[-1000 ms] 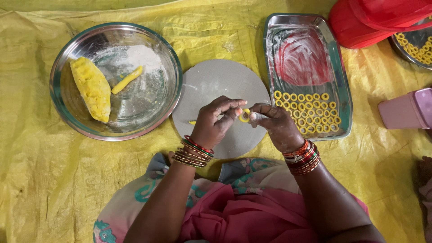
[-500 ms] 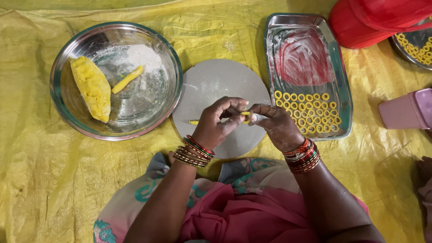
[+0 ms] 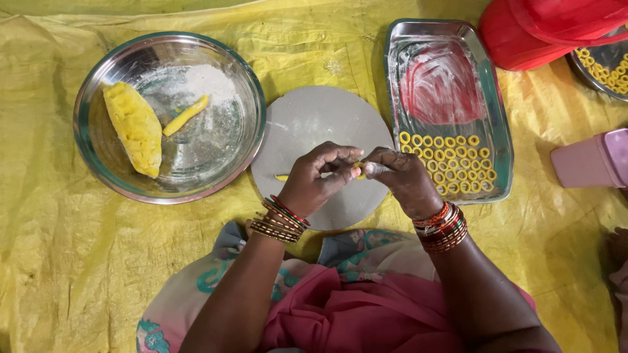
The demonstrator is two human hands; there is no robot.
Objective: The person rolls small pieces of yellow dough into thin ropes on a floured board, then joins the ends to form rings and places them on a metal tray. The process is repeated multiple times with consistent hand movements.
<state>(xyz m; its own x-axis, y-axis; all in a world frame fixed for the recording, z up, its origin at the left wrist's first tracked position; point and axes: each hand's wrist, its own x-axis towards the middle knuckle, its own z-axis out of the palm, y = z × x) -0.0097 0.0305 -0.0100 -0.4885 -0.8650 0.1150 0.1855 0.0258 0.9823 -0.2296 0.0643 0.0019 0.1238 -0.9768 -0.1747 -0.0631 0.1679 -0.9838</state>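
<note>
Both hands have drifted slightly lower over the round grey board (image 3: 307, 124), left hand (image 3: 313, 180) and right hand (image 3: 400, 180) pinching the thin yellow dough strip (image 3: 358, 167) between touching fingertips; best joined with light, even pressure.

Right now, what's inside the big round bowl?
The bowl holds a yellow dough lump, a thin dough strip and a dusting of white flour. Nothing covers its inside.

The thin yellow dough strip (image 3: 282, 177) is mostly hidden under the left hand (image 3: 314, 180). The right hand (image 3: 402, 180) covers its other end. The second tray of rings (image 3: 605, 65) and the pink box (image 3: 592, 160) are cut off at the right edge.
</note>
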